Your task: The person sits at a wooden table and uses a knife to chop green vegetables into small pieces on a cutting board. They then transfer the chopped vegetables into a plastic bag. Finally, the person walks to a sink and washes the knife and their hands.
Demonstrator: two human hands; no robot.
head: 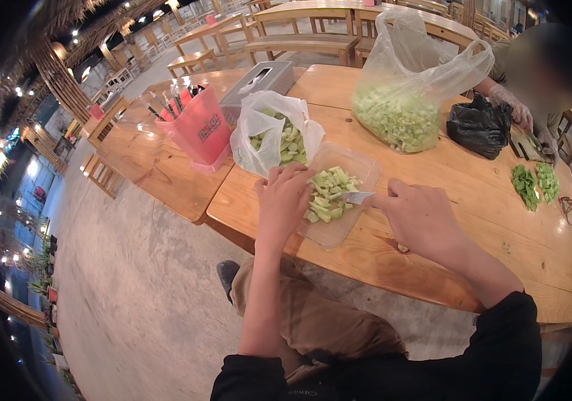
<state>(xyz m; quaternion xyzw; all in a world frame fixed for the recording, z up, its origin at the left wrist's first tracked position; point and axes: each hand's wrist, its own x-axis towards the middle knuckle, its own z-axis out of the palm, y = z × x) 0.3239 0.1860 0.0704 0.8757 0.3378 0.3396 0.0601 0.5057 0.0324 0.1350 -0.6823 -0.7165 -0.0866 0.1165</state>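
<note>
My right hand (pixel 418 213) is closed around the handle of a small knife (pixel 356 197), its blade over chopped pale green vegetable pieces (pixel 328 200). The pieces lie on a clear plastic lid or shallow tray (pixel 333 235) on the wooden table. My left hand (pixel 286 193) is at the left edge of the pieces, fingers bent; whether it grips any is hidden. Just beyond it stands an opened white plastic bag (pixel 255 135) with larger green slices (pixel 293 145) inside. Farther right, a clear plastic bag (pixel 401 80) holds many small chopped green pieces (pixel 396 118).
A pink cutlery holder (pixel 200 128) and a grey tissue box (pixel 261 82) stand at the back left. At right are a black plastic bag (pixel 480 128), two green bunches (pixel 525 187) and a co-worker's gloved hand (pixel 514 108). The table's near edge (pixel 416 290) runs before me.
</note>
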